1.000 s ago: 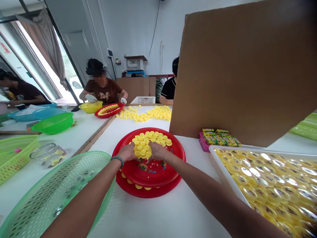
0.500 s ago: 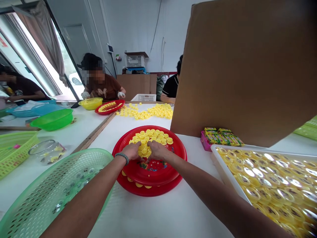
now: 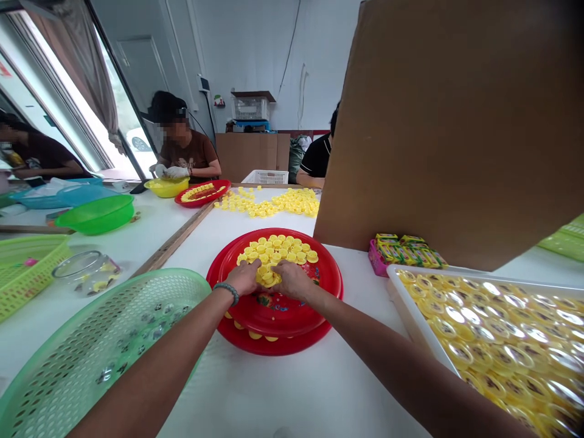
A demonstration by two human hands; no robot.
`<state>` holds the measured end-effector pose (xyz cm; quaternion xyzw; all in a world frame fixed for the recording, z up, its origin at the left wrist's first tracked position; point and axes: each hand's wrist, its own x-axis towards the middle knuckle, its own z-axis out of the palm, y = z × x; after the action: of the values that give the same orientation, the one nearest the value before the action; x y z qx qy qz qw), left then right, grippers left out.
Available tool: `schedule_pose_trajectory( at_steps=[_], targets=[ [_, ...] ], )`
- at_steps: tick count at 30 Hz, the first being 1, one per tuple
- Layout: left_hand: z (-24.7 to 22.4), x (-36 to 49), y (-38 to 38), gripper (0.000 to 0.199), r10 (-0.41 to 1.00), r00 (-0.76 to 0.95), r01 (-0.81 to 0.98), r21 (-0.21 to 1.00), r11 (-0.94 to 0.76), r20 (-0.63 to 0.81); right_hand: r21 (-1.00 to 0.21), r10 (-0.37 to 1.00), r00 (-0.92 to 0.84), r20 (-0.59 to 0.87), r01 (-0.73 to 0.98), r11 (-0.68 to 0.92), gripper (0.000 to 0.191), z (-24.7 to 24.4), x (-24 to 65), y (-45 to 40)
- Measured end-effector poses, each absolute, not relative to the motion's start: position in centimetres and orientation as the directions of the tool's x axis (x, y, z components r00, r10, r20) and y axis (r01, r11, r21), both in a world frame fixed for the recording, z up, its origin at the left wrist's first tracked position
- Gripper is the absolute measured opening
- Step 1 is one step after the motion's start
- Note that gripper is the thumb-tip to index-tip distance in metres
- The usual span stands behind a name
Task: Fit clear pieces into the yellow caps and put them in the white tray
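Small round yellow plastic caps [image 3: 283, 244] cover the far half of a red tray [image 3: 274, 325] with a printed pattern. This tray rests on another red tray [image 3: 278, 347], with more yellow pieces showing between the two. My left hand [image 3: 244, 278] and my right hand [image 3: 292, 280] face each other at the near side of the pile. Their fingers curl around a small cluster of caps [image 3: 267, 277] between them. Some fingertips are hidden under the hands and caps.
A green perforated basket [image 3: 182, 281] with clear pieces stands left. At right are a white tray [image 3: 401, 304] of yellow, clear-topped pieces, a pink basket [image 3: 378, 261] of small packets and a cardboard panel [image 3: 433, 134]. Loose yellow caps [image 3: 292, 204] lie beyond. Co-workers [image 3: 191, 155] sit across the table.
My hands have gathered a few caps closer between them at the near edge of the pile. The co-worker across has brought both gloved hands together over the yellow bowl.
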<state>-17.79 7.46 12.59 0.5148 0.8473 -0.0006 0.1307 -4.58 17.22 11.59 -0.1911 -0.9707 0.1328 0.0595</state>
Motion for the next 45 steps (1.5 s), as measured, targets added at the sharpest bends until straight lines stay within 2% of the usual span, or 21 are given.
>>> schedule_pose_trajectory(
  at_steps=[5, 14, 19, 27, 36, 40, 45],
  targets=[
    [12.7, -17.5, 7.4, 0.068, 0.872, -0.443, 0.87, 0.137, 0.475, -0.207, -0.318, 0.427, -0.901, 0.079, 0.383, 0.867, 0.039, 11.6, -4.1, 16.8],
    [12.3, -17.2, 7.3, 0.066, 0.892, -0.426, 0.878, 0.169, 0.448, -0.154, -0.382, 0.451, -0.883, 0.127, 0.376, 0.844, 0.051, 10.4, -3.5, 17.4],
    [12.3, -16.5, 7.2, 0.066, 0.903, -0.407, 0.885, 0.185, 0.427, -0.135, -0.413, 0.458, -0.875, 0.156, 0.363, 0.835, 0.045, 10.1, -2.5, 17.4],
    [14.5, -14.3, 7.1, 0.063, 0.913, -0.392, 0.893, 0.193, 0.406, -0.112, -0.427, 0.507, -0.839, 0.198, 0.392, 0.815, 0.052, 12.1, 0.1, 16.8],
    [18.7, -5.2, 4.2, 0.058, 0.95, -0.309, 0.925, 0.223, 0.308, -0.03, -0.437, 0.601, -0.762, 0.239, 0.468, 0.768, 0.042, 16.7, 9.7, 12.8],
    [17.6, -0.1, 2.8, 0.052, 0.969, -0.247, 0.94, 0.242, 0.239, 0.005, -0.456, 0.648, -0.73, 0.216, 0.512, 0.728, 0.042, 15.5, 15.1, 10.7],
    [13.6, 4.2, 1.8, 0.045, 0.972, -0.216, 0.946, 0.229, 0.231, -0.089, -0.478, 0.696, -0.707, 0.127, 0.571, 0.667, 0.042, 11.6, 19.3, 8.6]
  ],
)
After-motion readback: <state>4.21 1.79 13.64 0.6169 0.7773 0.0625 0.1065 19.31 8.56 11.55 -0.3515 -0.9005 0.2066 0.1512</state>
